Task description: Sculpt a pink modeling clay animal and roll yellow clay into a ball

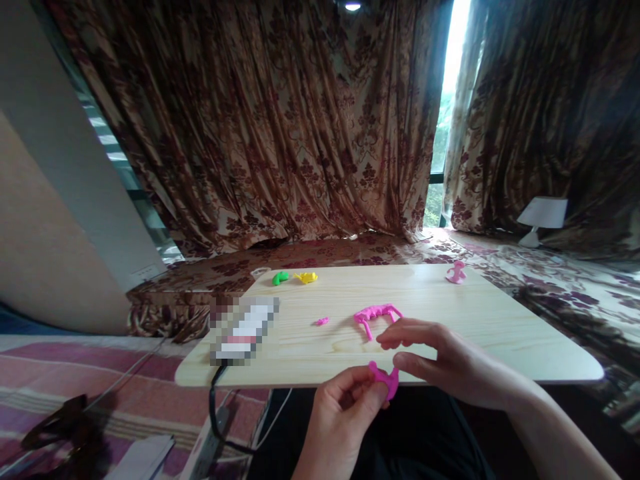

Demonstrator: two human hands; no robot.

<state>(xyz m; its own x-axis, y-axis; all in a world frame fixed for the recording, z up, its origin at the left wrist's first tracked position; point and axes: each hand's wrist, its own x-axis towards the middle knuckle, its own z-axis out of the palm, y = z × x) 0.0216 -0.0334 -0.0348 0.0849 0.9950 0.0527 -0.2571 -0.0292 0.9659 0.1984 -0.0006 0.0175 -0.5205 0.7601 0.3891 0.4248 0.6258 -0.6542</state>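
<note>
My left hand (pixel 345 407) and my right hand (pixel 440 360) meet at the near edge of a pale wooden table (pixel 500 320), both pinching a small pink plastic piece (pixel 385 379) between fingertips. Just beyond my right fingers a larger pink plastic piece (pixel 375 313) with thin legs lies on the table. A tiny pink bit (pixel 323 321) lies to its left. Another pink piece (pixel 456 272) stands at the far right edge. A green piece (pixel 280 277) and a yellow piece (pixel 306 277) lie at the far left edge.
A blurred-out flat object (pixel 245 330) lies on the table's left with a black cable (pixel 216 413) hanging from it. Patterned brown curtains (pixel 280 120) hang behind. A white lamp (pixel 541 217) stands at the right. A striped bedcover (pixel 75 380) lies at the left.
</note>
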